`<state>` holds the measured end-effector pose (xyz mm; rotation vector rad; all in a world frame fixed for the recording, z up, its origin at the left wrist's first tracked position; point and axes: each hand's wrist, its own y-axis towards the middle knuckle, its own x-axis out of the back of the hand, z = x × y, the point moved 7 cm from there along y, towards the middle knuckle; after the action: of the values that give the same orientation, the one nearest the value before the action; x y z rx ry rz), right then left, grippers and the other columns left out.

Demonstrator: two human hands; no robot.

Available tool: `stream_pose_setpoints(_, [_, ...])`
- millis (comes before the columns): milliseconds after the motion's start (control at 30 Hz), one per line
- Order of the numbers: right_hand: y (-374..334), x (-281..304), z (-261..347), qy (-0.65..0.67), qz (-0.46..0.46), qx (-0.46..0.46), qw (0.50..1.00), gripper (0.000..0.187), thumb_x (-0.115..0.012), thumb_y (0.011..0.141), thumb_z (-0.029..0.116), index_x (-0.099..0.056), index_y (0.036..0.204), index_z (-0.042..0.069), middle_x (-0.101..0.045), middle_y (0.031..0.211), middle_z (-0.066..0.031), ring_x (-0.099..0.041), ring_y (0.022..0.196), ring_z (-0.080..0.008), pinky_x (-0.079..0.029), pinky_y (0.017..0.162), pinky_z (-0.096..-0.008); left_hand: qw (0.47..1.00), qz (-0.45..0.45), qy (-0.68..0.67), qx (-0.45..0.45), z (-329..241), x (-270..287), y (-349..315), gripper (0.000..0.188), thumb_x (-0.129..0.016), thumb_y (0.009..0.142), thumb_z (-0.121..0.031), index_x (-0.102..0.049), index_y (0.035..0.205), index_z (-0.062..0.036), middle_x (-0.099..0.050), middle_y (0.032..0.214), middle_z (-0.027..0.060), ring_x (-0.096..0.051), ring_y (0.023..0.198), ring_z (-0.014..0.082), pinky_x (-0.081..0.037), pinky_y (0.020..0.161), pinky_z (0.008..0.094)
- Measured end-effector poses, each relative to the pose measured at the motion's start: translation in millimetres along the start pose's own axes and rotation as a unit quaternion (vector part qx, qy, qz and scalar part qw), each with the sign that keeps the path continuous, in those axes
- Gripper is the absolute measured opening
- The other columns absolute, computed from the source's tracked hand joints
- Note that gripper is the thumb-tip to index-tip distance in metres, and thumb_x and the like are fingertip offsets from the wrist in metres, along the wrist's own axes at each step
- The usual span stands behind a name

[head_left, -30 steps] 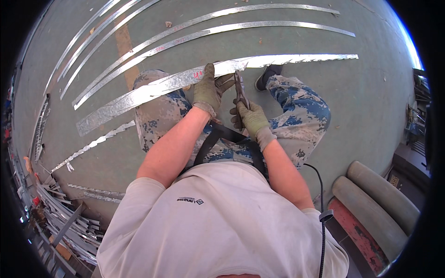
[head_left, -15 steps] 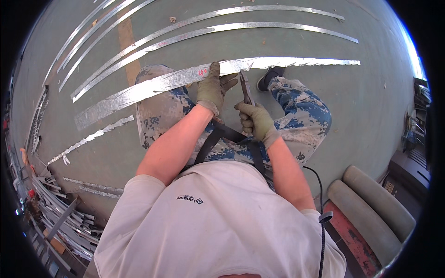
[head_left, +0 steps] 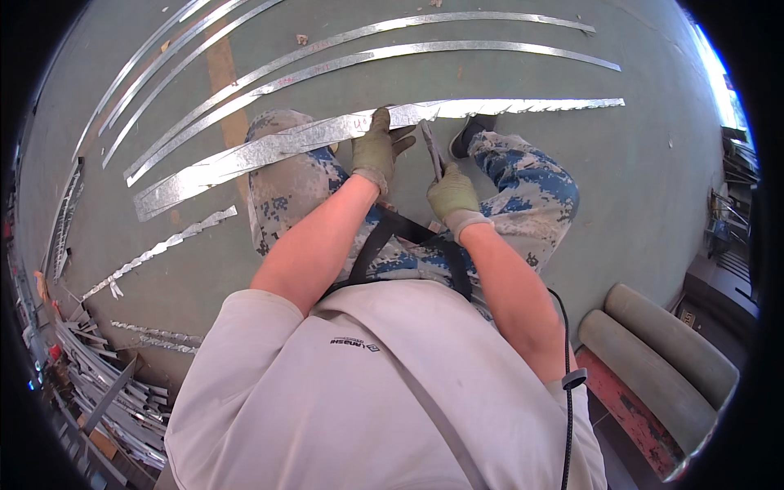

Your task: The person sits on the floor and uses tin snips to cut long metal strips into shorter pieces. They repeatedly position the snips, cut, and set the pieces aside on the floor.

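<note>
A long galvanized sheet-metal strip [head_left: 237, 163] lies across in front of me, over my left knee. Its right part is narrower, with a jagged, notched lower edge. My left hand [head_left: 374, 155], in an olive work glove, grips the strip near its middle, thumb on top and the other fingers partly hidden beneath. My gloved right hand [head_left: 453, 194] is closed round the handles of metal snips [head_left: 432, 149]. The snips point upward, with their jaws at the strip's lower edge, just right of my left hand. Whether the jaws touch the metal cannot be made out.
Several flat metal strips [head_left: 367, 55] lie on the green floor beyond. Twisted offcuts [head_left: 167, 247] are at the left, near a heap of metal scrap [head_left: 122, 400]. Two padded rolls [head_left: 645, 359] on a red base stand at lower right. A black cable [head_left: 565, 343] hangs beside my right arm.
My right hand has turned so its back shows more, and has shifted slightly right with the snips. The left hand keeps its hold on the strip. The whole view has shifted a little.
</note>
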<state>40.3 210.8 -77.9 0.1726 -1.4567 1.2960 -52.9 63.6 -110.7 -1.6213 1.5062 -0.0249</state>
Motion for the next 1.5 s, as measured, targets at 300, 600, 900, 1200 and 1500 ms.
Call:
stream_pose_setpoints(300, [2.7, -3.6, 0.6, 0.094, 0.004, 0.018, 0.995, 0.046, -0.062, 0.091, 0.029, -0.061, 0.130, 0.005, -0.069, 0.117, -0.0283, -0.066, 0.112, -0.0451, -0.051, 0.098, -0.0504, 0.982, 0.067, 0.084, 0.154, 29.3, -21.6, -7.4, 0.030, -0.067, 0.099, -0.018, -0.061, 0.122, -0.0005, -0.066, 0.121, 0.0146, -0.067, 0.104, 0.0263, -0.059, 0.085, 0.0423])
stream_pose_setpoints(600, [13.8, -17.2, -3.0, 0.241, -0.037, 0.134, 0.960, 0.058, -0.070, 0.089, 0.038, -0.056, 0.136, 0.006, -0.070, 0.122, -0.0211, -0.068, 0.113, -0.0379, -0.054, 0.094, -0.0455, 0.965, -0.096, 0.131, 0.207, 62.9, -51.6, 0.1, 0.018, -0.063, 0.099, -0.024, -0.068, 0.101, -0.0065, -0.060, 0.077, 0.0008, -0.051, 0.060, 0.0149, -0.051, 0.060, 0.0362])
stream_pose_setpoints(900, [-26.0, -15.7, -16.9, 0.719, 0.424, -0.027, 0.550, 0.032, -0.075, 0.095, 0.030, -0.064, 0.116, 0.009, -0.069, 0.086, -0.0054, -0.066, 0.068, -0.0165, -0.049, 0.054, -0.0306, 0.974, -0.043, 0.048, 0.218, 56.2, -60.0, -3.0, 0.016, -0.061, 0.100, -0.020, -0.067, 0.093, -0.0064, -0.054, 0.068, -0.0019, -0.044, 0.049, 0.0133, -0.042, 0.046, 0.0329])
stream_pose_setpoints(1200, [-21.6, -11.3, -18.2, 0.596, 0.370, -0.043, 0.711, 0.027, -0.079, 0.091, 0.027, -0.060, 0.099, 0.009, -0.065, 0.071, -0.0044, -0.057, 0.050, -0.0108, -0.040, 0.042, -0.0250, 0.972, 0.008, 0.065, 0.227, 37.4, -71.4, -25.6, 0.022, -0.057, 0.103, -0.023, -0.062, 0.108, -0.0024, -0.044, 0.070, -0.0053, -0.039, 0.054, 0.0088, -0.038, 0.053, 0.0274])
stream_pose_setpoints(1500, [-29.1, -13.3, 2.7, 0.520, 0.192, -0.004, 0.833, 0.027, -0.078, 0.092, 0.024, -0.061, 0.102, 0.005, -0.065, 0.071, -0.0055, -0.059, 0.047, -0.0143, -0.042, 0.040, -0.0261, 0.873, 0.259, -0.272, 0.310, 65.8, -63.4, -9.9, 0.025, -0.058, 0.105, -0.023, -0.060, 0.115, 0.0002, -0.038, 0.059, -0.0073, -0.034, 0.049, 0.0058, -0.036, 0.052, 0.0249])
